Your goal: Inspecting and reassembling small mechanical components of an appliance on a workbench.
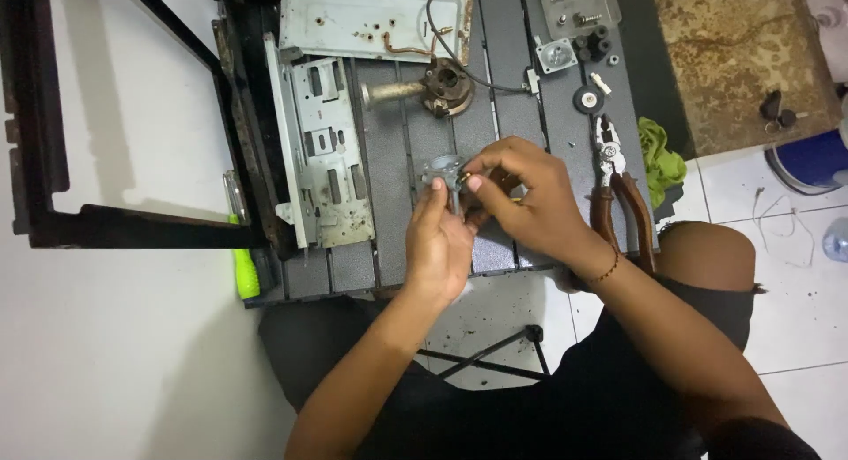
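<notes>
A small grey metal part (439, 170) sits between both my hands, above a dark ribbed metal panel (389, 204). My left hand (437, 244) grips it from below, thumb pressed up against its side. From the right, my right hand (521, 195) pinches the part's top with its fingertips, and something small and brass-coloured shows by those fingers. Most of the part is hidden by my fingers.
Brown-handled pliers (618, 191) lie right of my hands. A round burner with a tube (433, 86), a perforated grey bracket (327, 151), small knobs and fittings (587, 54), a green cloth (661, 160) and a green-handled tool (243, 266) surround them. A black frame (53, 160) stands left.
</notes>
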